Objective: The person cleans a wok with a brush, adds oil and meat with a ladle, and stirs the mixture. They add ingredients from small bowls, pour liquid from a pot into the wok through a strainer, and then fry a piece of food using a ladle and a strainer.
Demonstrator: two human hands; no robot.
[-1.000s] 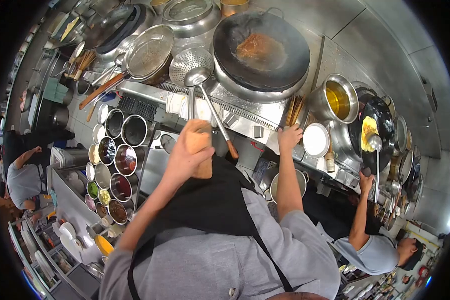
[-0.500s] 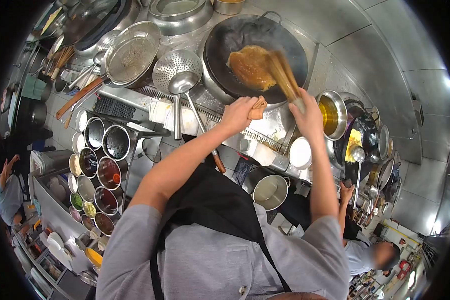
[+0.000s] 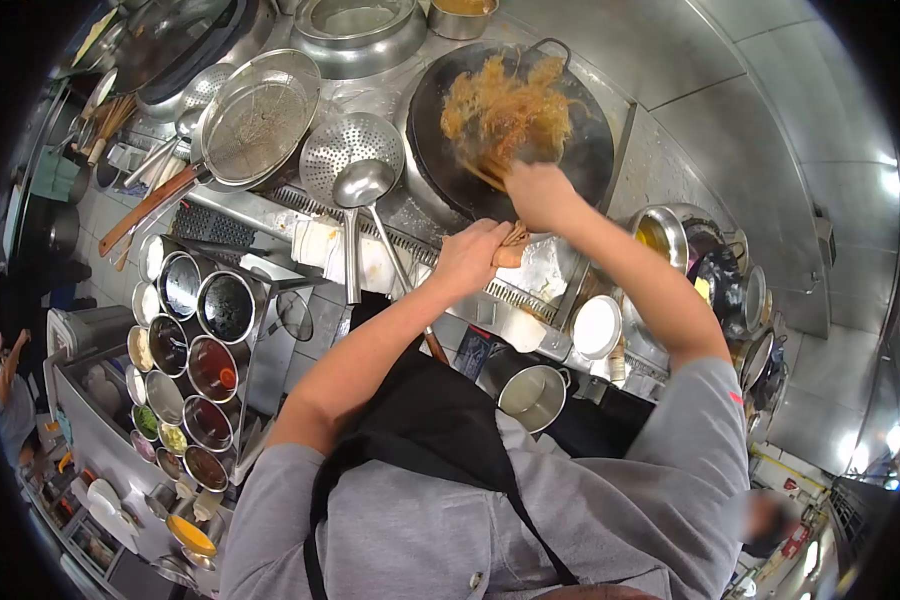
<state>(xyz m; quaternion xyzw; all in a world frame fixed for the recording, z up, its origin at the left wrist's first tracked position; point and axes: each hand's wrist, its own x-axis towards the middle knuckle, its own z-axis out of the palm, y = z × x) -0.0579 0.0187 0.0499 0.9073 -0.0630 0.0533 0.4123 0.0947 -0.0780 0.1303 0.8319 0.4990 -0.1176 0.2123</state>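
My left hand (image 3: 468, 260) is closed on a folded tan cloth (image 3: 510, 255) at the near rim of a large black wok (image 3: 590, 150). Whatever the cloth wraps is hidden. In my right hand (image 3: 542, 195), over the near part of the wok, is a bamboo wok brush (image 3: 488, 172); its bristles are blurred and mostly covered by the hand. Brownish-orange liquid (image 3: 510, 105) is splashing up in streaks across the wok's far side.
Left of the wok lie a perforated skimmer (image 3: 335, 150), a ladle (image 3: 362, 184) and a wire strainer (image 3: 262, 120). Sauce and ingredient pots (image 3: 213, 365) stand further left. A white bowl (image 3: 597, 328) and a metal pot of oil (image 3: 660, 235) are at the right. A co-worker (image 3: 770, 525) is at lower right.
My right hand and the brush have swept left across the wok. The liquid, a flat pool before, is now thrown up toward the far rim. My left hand stays on the cloth.
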